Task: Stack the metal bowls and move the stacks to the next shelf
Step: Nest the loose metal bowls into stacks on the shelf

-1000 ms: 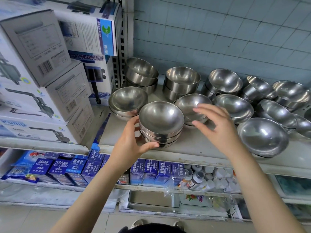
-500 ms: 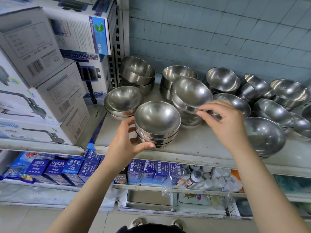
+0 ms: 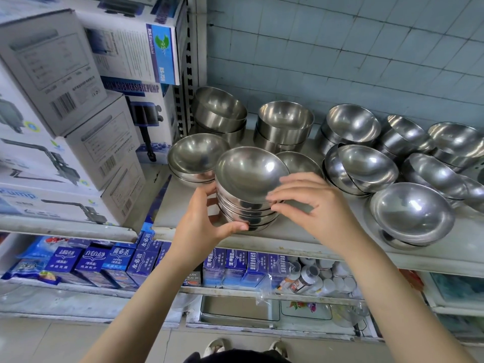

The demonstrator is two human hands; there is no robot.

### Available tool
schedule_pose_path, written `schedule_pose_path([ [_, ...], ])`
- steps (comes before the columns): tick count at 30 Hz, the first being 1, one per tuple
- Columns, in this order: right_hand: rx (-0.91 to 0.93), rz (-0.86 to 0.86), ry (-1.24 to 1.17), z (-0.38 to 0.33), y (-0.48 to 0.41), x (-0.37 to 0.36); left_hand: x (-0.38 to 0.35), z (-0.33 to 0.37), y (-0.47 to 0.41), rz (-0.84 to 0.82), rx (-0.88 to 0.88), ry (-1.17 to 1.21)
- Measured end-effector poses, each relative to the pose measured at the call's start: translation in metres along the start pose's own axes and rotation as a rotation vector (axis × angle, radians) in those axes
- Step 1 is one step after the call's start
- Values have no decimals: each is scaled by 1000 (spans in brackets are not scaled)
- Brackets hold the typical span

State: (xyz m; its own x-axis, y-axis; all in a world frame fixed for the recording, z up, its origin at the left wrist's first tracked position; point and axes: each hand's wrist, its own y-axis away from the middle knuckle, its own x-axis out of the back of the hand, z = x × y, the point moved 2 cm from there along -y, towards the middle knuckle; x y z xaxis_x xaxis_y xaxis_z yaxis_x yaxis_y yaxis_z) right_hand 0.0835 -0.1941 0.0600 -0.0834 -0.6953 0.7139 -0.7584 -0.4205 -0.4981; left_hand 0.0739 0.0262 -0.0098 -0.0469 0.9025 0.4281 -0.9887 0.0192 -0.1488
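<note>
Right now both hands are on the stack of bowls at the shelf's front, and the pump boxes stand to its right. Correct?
Not quite: the head view shows the pump boxes to the left of the stack of bowls. The rest holds: the left hand and right hand are both on it, at the front of the shelf.

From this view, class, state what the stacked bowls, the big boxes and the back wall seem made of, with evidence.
Stacked bowls: metal, likely stainless steel, polished; mirror-like reflections and glints.
Big boxes: printed cardboard, matt; folded edges, barcodes.
Back wall: probably glazed ceramic tile, pale blue; grid of grout lines, faint sheen.
</note>
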Motion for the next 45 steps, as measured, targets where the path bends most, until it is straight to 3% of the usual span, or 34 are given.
schedule_pose_path([
  [3,-171,-20,-109,11,1,12,0,-1,0,-7,15,10],
  [5,-278,5,-45,29,4,24,0,-1,0,-16,18,13],
  [7,-382,-88,74,48,8,31,1,0,0,-16,22,16],
  [9,-399,-195,133,60,13,28,1,0,0,-18,26,21],
  [12,-350,-213,141,72,16,21,1,1,-1,-25,26,24],
  [21,-431,204,-136,58,17,34,1,0,-2,-30,28,14],
  [26,-197,325,-91,9,-6,64,1,3,-3,-28,29,19],
  [30,16,212,33,-25,-23,52,0,5,-4,-44,33,38],
  [33,58,102,74,-27,-22,31,0,5,-4,-48,33,42],
  [41,55,0,28,-14,-14,22,-1,5,-6,-44,35,57],
  [45,-182,-50,-91,8,-7,32,-13,7,-14,-37,26,99],
])
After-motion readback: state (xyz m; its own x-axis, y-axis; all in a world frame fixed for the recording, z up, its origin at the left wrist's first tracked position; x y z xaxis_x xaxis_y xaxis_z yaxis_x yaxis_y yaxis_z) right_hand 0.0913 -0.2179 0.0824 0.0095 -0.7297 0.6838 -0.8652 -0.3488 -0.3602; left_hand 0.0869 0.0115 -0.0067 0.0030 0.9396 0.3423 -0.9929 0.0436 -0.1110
